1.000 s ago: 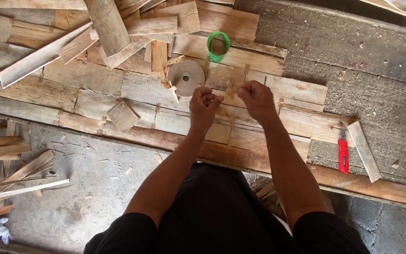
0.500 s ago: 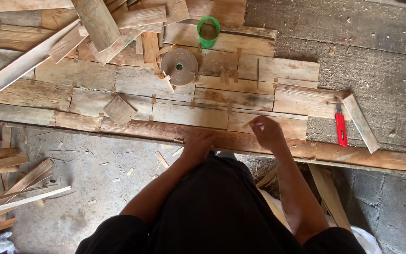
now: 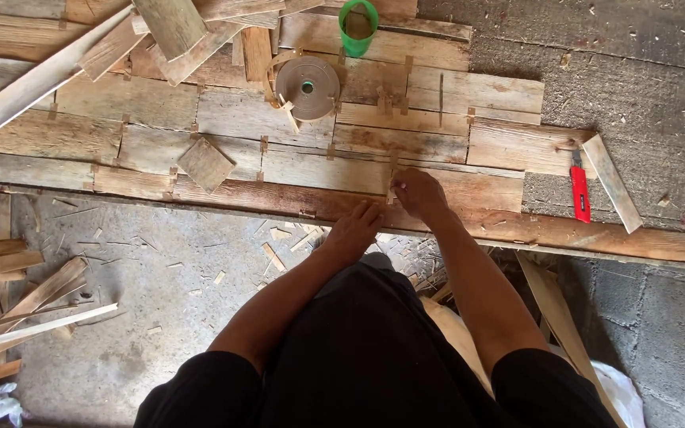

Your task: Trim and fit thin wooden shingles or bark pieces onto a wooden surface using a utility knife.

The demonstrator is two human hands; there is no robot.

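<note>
Hands, two, bare, seen from above over a dark-clothed torso. Right hand: fingers drawn together, fingertips pinching a small strip of tape pressed against the seam between two planks; whether the grip is firm or only a touch cannot be told. Left hand: fingers extended and close together, laid flat on the long front plank, holding nothing.

Panel of weathered planks: boards laid edge to edge on a concrete floor, short tape pieces bridging many of the joints. Taped seam under the right hand lies near the panel's front edge, right of centre.

Tape roll: brown, flat on the boards, well beyond the hands, loose end curling to its left. Green cup: upright, just past the roll at the panel's far edge. Square wood offcut: lying tilted on the boards, left of the hands. Red utility knife: on the boards to the right, beside a pale narrow slat set at an angle. Loose boards: heaped at upper left. Wood strips: scattered on the floor at lower left, with chips and splinters around.
</note>
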